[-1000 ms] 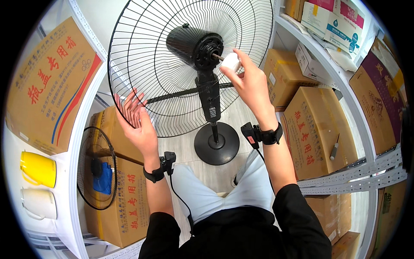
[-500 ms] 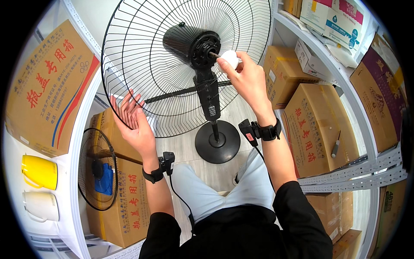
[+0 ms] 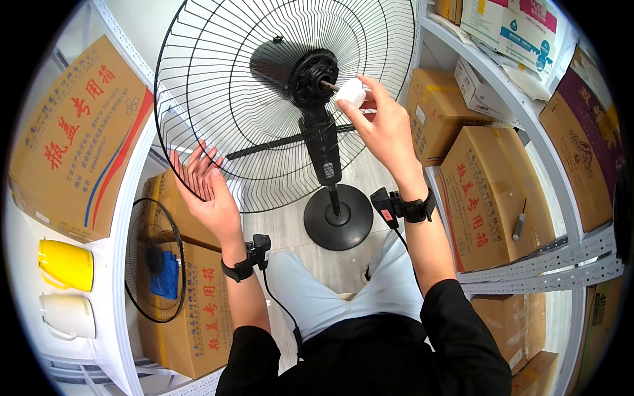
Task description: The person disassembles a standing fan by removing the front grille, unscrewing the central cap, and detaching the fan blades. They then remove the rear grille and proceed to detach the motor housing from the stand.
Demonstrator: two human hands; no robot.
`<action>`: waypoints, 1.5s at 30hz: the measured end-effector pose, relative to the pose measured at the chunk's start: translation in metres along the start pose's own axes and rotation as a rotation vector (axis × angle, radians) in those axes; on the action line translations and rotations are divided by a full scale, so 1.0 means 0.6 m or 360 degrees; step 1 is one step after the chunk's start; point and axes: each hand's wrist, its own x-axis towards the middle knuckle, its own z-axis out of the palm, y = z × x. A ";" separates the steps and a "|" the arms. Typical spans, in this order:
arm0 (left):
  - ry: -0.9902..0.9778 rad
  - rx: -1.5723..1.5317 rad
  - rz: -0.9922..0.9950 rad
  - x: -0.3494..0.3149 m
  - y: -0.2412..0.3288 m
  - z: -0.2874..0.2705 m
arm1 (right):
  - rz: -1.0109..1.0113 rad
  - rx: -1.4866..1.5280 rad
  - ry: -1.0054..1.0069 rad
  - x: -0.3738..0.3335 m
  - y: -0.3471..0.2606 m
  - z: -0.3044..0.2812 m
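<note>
White knob [image 3: 351,94]: right at the end of the metal shaft [image 3: 329,86] poking out of the fan's black motor hub [image 3: 305,82], can't tell from here if it's actually threaded on
Right hand [image 3: 388,135]: pinching that knob between thumb and fingers
Left hand [image 3: 210,198]: at the lower left rim of the big black wire grille [image 3: 261,122], fingers spread and showing through the wires, honestly can't tell if it's gripping or just propping
Fan stand [image 3: 338,221]: black, round base on the floor in front of the person's legs
Left side: yellow jug [image 3: 67,265] and white jug [image 3: 69,315] on the shelf, a second wire guard [image 3: 155,259] by the cardboard boxes
Right side: screwdriver [image 3: 519,226] lying on a big carton [image 3: 485,191]
</note>
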 end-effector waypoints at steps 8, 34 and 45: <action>0.0001 0.0046 0.0009 0.000 0.001 -0.001 | -0.1021 -0.0362 0.0515 0.000 0.014 0.007; -0.0003 0.0034 -0.0003 -0.001 0.002 0.000 | -0.0436 -0.0608 0.0513 -0.014 0.019 0.013; 0.0018 0.0060 0.0012 -0.001 0.003 0.003 | -0.0586 -0.0459 0.0467 -0.015 0.028 0.011</action>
